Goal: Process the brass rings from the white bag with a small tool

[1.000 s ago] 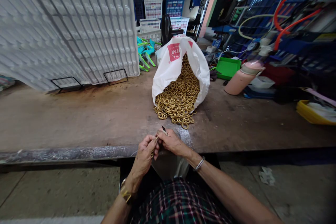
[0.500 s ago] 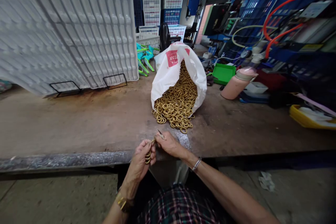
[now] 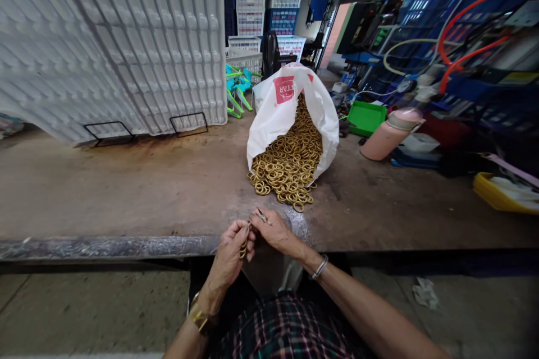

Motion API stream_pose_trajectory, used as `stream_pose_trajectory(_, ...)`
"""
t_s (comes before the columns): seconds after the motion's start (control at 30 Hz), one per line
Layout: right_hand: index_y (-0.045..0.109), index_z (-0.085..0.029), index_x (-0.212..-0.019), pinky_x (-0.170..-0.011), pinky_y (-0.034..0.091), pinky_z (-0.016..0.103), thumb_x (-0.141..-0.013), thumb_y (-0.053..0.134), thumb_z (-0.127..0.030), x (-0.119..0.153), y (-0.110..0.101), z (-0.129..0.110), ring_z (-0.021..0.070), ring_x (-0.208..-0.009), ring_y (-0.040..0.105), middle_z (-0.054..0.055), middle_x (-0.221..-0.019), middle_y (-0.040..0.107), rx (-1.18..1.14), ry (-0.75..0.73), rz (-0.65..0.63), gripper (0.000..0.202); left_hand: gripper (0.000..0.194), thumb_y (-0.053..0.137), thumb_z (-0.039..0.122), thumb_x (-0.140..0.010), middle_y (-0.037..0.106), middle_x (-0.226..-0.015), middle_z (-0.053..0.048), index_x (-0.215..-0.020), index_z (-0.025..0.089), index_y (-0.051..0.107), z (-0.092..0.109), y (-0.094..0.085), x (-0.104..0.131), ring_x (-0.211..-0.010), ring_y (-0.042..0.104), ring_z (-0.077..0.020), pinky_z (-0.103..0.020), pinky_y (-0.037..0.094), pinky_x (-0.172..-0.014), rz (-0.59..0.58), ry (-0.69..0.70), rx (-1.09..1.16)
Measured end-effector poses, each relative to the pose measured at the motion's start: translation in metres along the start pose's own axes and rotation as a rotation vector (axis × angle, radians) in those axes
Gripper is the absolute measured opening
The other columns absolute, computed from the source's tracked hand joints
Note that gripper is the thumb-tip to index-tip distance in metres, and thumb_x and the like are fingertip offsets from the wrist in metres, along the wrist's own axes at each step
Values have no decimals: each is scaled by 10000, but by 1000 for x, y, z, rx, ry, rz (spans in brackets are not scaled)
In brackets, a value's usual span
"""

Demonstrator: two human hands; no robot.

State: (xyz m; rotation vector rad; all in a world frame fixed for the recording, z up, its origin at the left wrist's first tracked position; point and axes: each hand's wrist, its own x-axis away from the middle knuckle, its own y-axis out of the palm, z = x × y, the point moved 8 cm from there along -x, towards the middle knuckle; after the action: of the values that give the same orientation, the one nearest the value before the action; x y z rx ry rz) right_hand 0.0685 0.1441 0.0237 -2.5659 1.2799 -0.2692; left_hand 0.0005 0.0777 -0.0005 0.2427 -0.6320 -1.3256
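My left hand [image 3: 231, 252] is closed at the table's front edge, with a few brass-coloured rings [image 3: 243, 250] held in its curled fingers. Thumb and forefinger pinch at the fingertips of my right hand [image 3: 275, 231], which is closed beside it. A small pointed metal tool [image 3: 261, 215] sticks up from the right hand; its kind is unclear. Whatever lies between the two sets of fingertips is too small to make out. Beyond the hands, a white plastic bag [image 3: 269, 123] lies open, and a heap of brass-coloured rings [image 3: 290, 160] spills from its mouth onto the table [image 3: 138, 190].
White ribbed plastic trays [image 3: 168, 39] stand on edge at left with black wire frames at their base. Turquoise-and-green clips [image 3: 239, 90] lie behind the bag. To the right are a green tray [image 3: 367, 118], a pink bottle [image 3: 389, 137] and a yellow tray [image 3: 501, 193].
The view has shifted slightly. Both hands stay together at the edge; the left fingers have turned a little, and fewer of the held rings show. The bag and heap stay put.
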Motion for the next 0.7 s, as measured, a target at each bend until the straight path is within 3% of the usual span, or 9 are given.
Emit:
stream_pose_trajectory(0.23,469,-170,-603,-521,310,196,-810,423,-300,0,-2,-5,83,-544,407,-48,-550,450,77,-21,16,249,315,627,450,-708,497,-587,47,-719,168,487,1,-1,-2,-422,384,-45,-163,305,-369,39,3,-97)
stream_pose_trajectory(0.7,464,-176,-619,-521,336,199,-816,411,-339,3,-2,-3,88,-538,424,-40,-555,460,-55,7,-1,262,316,621,461,-710,481,-595,43,-735,161,524,1,2,-1,-433,388,-46,-172,313,-394,-10,1,-95)
